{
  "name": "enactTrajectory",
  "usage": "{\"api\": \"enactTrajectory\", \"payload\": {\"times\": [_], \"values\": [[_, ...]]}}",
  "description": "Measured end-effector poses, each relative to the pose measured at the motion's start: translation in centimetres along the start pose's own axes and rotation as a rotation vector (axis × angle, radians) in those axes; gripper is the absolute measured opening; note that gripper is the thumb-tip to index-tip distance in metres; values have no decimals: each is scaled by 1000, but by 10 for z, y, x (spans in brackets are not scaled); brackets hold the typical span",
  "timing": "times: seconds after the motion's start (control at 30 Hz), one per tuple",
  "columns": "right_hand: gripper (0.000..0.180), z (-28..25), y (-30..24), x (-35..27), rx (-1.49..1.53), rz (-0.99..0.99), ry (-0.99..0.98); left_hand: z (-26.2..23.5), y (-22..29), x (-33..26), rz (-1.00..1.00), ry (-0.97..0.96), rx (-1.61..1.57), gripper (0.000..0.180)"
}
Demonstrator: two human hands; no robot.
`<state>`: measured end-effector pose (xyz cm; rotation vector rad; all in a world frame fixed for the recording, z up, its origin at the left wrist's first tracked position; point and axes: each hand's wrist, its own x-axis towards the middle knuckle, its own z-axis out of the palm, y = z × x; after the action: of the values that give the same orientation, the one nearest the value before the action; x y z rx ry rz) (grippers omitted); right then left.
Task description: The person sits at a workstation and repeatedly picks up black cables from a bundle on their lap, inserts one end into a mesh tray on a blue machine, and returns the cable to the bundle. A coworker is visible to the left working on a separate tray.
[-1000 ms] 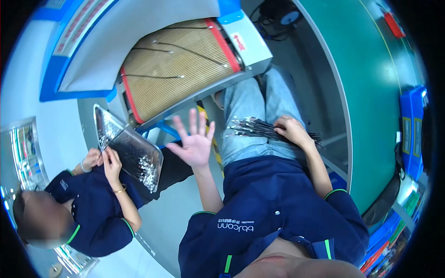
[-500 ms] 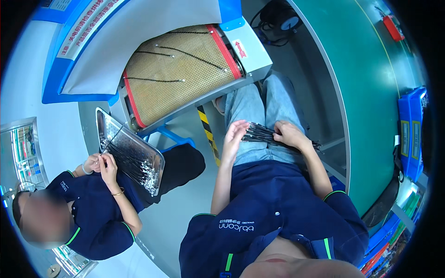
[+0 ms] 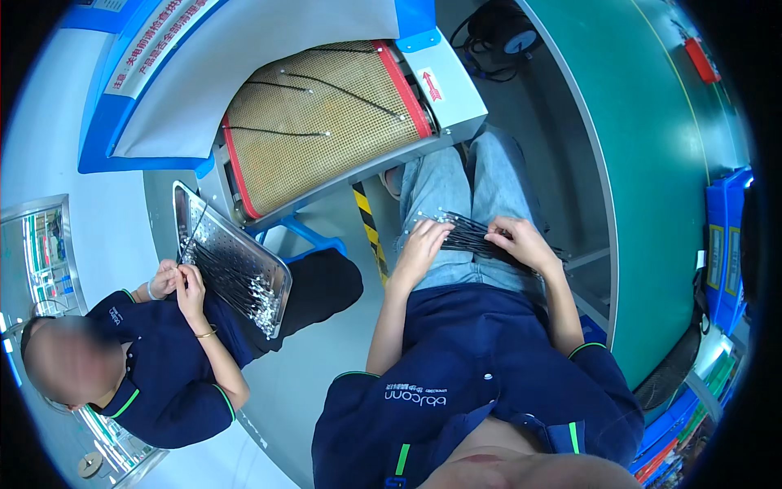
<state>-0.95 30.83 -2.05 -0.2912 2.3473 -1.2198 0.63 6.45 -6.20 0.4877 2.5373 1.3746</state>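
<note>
A bundle of thin black cables (image 3: pixel 471 235) with small pale metallic ends lies across my thighs. My left hand (image 3: pixel 423 251) is curled over the bundle's left part, and the cable tips stick out beyond its fingers. Over the right part, my right hand (image 3: pixel 521 241) pinches the cables between thumb and fingers, their other ends trailing past it to the right. Exactly how many strands each hand grips is hidden by the fingers.
A mesh conveyor belt (image 3: pixel 326 155) with red edges carries several spaced black cables ahead. At left, a co-worker's hands (image 3: pixel 177 279) hold a cable beside a perforated metal tray (image 3: pixel 281 306) of similar cables. A green tabletop (image 3: pixel 652 204) stands close on my right; a blue bin (image 3: pixel 725 244) rests there.
My left hand has turned from beside the bundle's end to lie over it, and pale tips now show past its fingers. The right hand stays on the cables. The whole view has shifted slightly.
</note>
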Motion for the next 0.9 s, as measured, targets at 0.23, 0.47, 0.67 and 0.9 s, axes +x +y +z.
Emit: {"api": "enactTrajectory", "payload": {"times": [0.23, 0.47, 0.67, 0.9], "values": [[16, -14, 1, -5, -63, -32, -11, -10, -6, -6, 0, 30, -4, 16], [15, -27, 7, -11, -123, -53, 34, -18, -4, -8, -57, 33, -26, 15], [16, -40, 15, -18, -145, -3, 76, -24, -10, -12, -80, 76, -30, 14], [14, -29, -3, -9, -156, -245, 136, -19, 9, -5, -113, 29, -142, 12]]}}
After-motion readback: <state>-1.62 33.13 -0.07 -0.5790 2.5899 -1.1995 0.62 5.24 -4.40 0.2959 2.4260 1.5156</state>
